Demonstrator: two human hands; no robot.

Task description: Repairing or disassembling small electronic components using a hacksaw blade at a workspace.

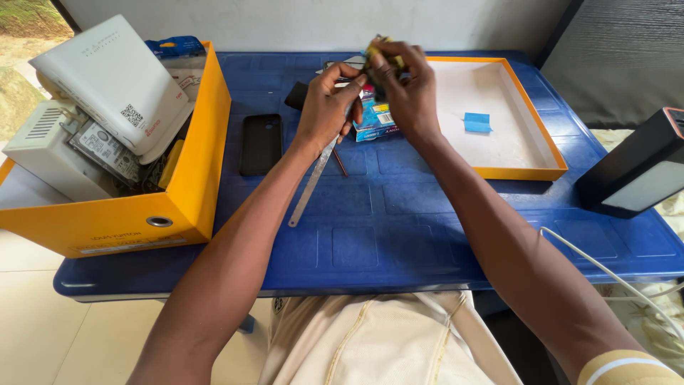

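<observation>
I am holding a small yellowish item (379,48) up above the blue plastic surface (399,228), both hands meeting over its far half so the piece sits right in my line of sight. My right hand (402,89) is pinching it at the top between thumb and fingertips, the fingers curled in tight; it is too small and too covered for me to tell just what it is. My left hand (329,103) is closing in from the other side, its fingertips touching the same piece to steady it, the remaining fingers half curled. Directly under my hands, a blue blister pack (375,117) is lying on the surface, near enough to reach without shifting. A metal ruler (312,184) is lying slantwise under my left wrist, with a thin dark tool just beside it, and a black phone (261,144) is resting flat to the left of them. The shallow orange-rimmed tray (524,171) on the right is holding only a small blue slip (477,122). The orange box (128,217) at the left is keeping the white router (114,82), a bare hard drive (107,151) and other devices out of the way. A black speaker-like box (634,171) is sitting at the right edge.
</observation>
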